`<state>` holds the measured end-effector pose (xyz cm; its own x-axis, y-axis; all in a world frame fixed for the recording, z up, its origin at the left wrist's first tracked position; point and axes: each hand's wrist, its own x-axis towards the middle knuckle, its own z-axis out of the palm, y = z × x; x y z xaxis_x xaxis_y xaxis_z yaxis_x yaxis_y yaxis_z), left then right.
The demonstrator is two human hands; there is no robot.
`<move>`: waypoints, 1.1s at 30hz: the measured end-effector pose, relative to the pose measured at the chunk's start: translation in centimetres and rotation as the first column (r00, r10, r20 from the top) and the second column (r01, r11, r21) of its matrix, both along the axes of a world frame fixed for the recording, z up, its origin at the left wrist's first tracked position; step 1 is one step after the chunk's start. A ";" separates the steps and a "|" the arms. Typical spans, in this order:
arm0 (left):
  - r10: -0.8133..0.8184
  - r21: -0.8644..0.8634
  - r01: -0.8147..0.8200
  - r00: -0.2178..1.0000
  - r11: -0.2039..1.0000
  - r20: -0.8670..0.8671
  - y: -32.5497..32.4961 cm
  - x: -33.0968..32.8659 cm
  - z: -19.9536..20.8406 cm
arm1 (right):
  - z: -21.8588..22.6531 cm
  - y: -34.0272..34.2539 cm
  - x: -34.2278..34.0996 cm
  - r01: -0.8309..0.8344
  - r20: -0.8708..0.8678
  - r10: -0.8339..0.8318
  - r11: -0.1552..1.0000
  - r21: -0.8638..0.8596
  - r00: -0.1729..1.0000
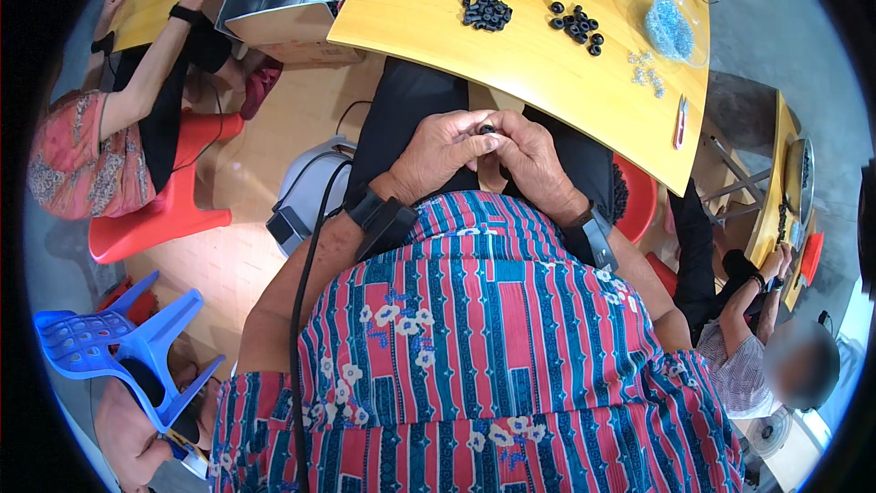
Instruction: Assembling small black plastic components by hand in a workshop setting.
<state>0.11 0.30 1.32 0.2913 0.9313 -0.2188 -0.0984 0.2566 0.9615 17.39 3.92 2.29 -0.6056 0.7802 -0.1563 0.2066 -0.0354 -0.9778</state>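
Left hand (436, 152) and right hand (532, 159) pinch a black part (487, 130). Beyond the fingers (466, 120), black pieces (486, 13) (two piles) dot the table (552, 73).

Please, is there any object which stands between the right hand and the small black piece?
Nothing visible does. The right hand and left hand meet at the small black piece, fingers around it. The red-handled tool lies apart, on the yellow table.

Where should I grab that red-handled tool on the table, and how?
Probably by its red handle, reaching in low from the near corner of the table. The tool lies flat, with the handle toward that corner and the narrow metal end pointing away, so your fingers should stay off the tip.
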 end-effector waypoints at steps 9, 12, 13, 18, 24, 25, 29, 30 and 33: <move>0.116 -0.046 -0.110 0.982 0.993 0.148 -0.3 0.9 -0.2 | -0.3 0.7 0.2 0.070 -0.031 -0.081 0.958 -0.277 0.996; 0.137 -0.052 -0.130 0.973 0.990 0.185 -0.2 0.7 0.1 | -0.6 1.0 0.7 -0.077 -0.302 -0.111 0.832 -0.550 0.947; 0.157 -0.040 -0.152 0.977 0.987 0.146 -0.2 0.7 -0.3 | -0.7 0.9 0.7 -0.089 -0.317 -0.129 0.802 -0.591 0.940; 0.196 0.049 -0.199 0.978 0.979 0.070 -0.2 0.7 -0.5 | -1.0 0.9 0.9 -0.162 -0.400 -0.189 0.700 -0.696 0.897; 0.157 0.172 -0.136 0.981 0.976 -0.114 0.1 0.1 -1.4 | -1.5 1.0 1.2 -0.226 -0.436 -0.204 0.624 -0.748 0.876; 0.156 0.178 -0.134 0.981 0.975 -0.113 0.1 0.1 -1.4 | -1.6 1.1 1.2 -0.243 -0.447 -0.207 0.608 -0.756 0.870; 0.154 0.177 -0.132 0.981 0.975 -0.118 0.1 0.1 -1.3 | -1.6 1.2 1.3 -0.258 -0.450 -0.208 0.586 -0.768 0.868; 0.154 0.176 -0.132 0.981 0.975 -0.119 0.1 0.0 -1.3 | -1.6 1.2 1.3 -0.259 -0.451 -0.208 0.585 -0.768 0.868; 0.150 0.169 -0.126 0.980 0.977 -0.132 0.1 0.0 -1.2 | -1.6 1.4 1.5 -0.262 -0.443 -0.187 0.587 -0.766 0.877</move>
<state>0.08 0.37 0.11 0.1339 0.9865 -0.0944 0.0200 0.0926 0.9955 18.87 5.29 0.73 -0.7983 0.4482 -0.4022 -0.2037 -0.8295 -0.5200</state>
